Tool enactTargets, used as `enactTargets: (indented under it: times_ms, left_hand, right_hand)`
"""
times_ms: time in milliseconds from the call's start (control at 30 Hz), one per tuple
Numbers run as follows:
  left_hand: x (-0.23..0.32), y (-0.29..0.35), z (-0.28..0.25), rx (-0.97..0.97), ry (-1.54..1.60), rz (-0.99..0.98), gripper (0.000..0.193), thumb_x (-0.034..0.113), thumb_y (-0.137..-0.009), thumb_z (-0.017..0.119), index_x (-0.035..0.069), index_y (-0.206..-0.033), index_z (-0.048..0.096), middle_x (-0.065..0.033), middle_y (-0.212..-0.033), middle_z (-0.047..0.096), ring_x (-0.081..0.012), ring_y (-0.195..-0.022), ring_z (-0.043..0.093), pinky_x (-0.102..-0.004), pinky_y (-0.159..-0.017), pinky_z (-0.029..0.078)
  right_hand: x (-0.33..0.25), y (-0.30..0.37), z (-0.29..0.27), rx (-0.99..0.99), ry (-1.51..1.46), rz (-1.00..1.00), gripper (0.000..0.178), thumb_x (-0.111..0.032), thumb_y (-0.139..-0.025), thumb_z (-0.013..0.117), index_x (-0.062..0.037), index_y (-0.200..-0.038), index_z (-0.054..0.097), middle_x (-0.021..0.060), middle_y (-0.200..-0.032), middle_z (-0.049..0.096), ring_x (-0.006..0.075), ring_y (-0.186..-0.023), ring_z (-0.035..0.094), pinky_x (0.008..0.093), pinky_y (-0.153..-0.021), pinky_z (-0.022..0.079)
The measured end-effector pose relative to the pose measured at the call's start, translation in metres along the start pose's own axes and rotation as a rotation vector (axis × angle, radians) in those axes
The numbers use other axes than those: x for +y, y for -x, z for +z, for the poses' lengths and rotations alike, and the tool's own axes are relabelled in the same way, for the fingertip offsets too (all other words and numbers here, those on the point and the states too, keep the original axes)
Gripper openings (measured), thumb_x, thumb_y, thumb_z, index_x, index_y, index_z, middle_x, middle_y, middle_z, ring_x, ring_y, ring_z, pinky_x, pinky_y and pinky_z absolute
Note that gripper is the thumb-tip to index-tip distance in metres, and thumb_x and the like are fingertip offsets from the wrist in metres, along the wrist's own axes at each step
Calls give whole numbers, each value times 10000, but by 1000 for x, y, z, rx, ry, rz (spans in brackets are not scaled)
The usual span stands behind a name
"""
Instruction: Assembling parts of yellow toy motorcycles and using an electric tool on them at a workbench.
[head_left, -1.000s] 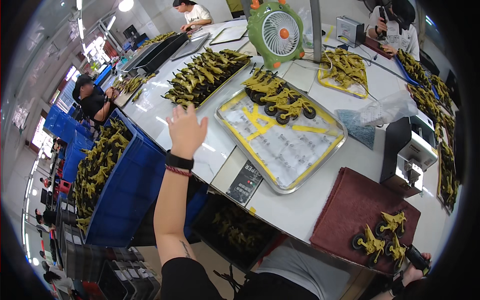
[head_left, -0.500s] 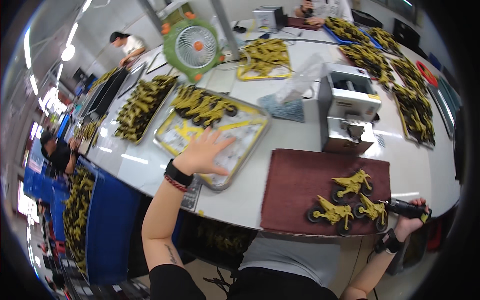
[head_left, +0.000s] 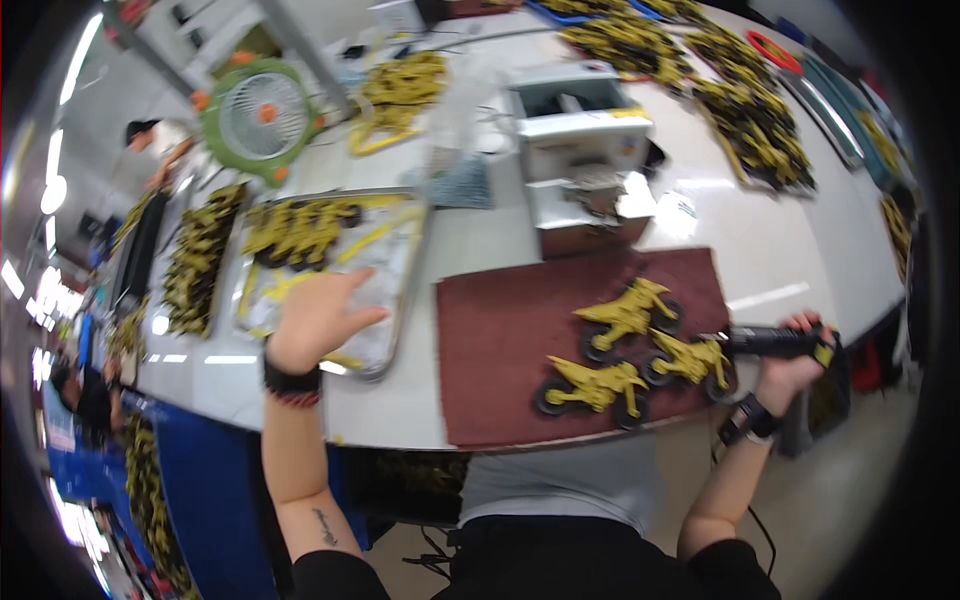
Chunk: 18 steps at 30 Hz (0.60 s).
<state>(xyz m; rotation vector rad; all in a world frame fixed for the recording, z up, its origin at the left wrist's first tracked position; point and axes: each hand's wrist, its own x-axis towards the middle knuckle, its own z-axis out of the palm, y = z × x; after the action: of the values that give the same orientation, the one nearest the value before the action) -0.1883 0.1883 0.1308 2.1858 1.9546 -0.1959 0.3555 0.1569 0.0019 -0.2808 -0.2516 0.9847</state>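
Observation:
My left hand [head_left: 318, 318] is over the near part of a yellow-rimmed metal tray [head_left: 398, 318], its thumb and index finger apart and nothing visible in it. At the tray's far side stands a row of yellow toy motorcycles [head_left: 300, 235] with black wheels. My right hand [head_left: 793, 362] is wrapped round a black power screwdriver [head_left: 768, 341]. The bit end points left, close to a yellow toy motorcycle [head_left: 690, 357] on a dark red mat [head_left: 490, 350]. Two more toy motorcycles, one behind [head_left: 630, 312] and one in front [head_left: 595, 382], lie on that mat.
Beyond the mat stands a grey-white machine [head_left: 580, 150]. A green fan [head_left: 262, 115] is at the back left. Piled toy motorcycles lie far right [head_left: 755, 130] and left [head_left: 205, 260]. A blue bin [head_left: 215, 480] is below left. Another person [head_left: 160, 145] works at far left.
The view has swung, so the table and everything on it appear farther left. My left hand stays above the tray with fingers apart; my right hand still grips the screwdriver near the same toy motorcycle.

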Motion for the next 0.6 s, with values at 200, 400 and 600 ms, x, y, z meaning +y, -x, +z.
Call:
enactTargets:
  times_ms: [200,400,600]
  left_hand:
    - [143,-5,9,202,242,753,618,303,-675,715,48,-1199,509,-195,-1169,528,-361,-1064,511,-399,-875,417]
    - [181,6,46,-15,139,738,582,258,-677,711,59,-1162,460,-131,-900,490,-287,-785,516,-371,-717,442]
    - [154,3,41,-9,157,638,520,238,-664,718,48,-1077,466,-115,-854,536,-287,-817,528,-377,-705,422]
  right_hand:
    - [13,9,12,44,26,-25,193,-201,-803,595,-72,-912,500,24,-827,507,125,-709,498,273,-669,460]
    - [14,15,20,55,1,-19,187,-202,-799,598,-93,-918,504,17,-836,503,119,-717,503,278,-674,461]
    - [15,16,21,63,-5,-26,184,-204,-797,603,-104,-915,503,10,-833,493,117,-717,499,277,-673,453]
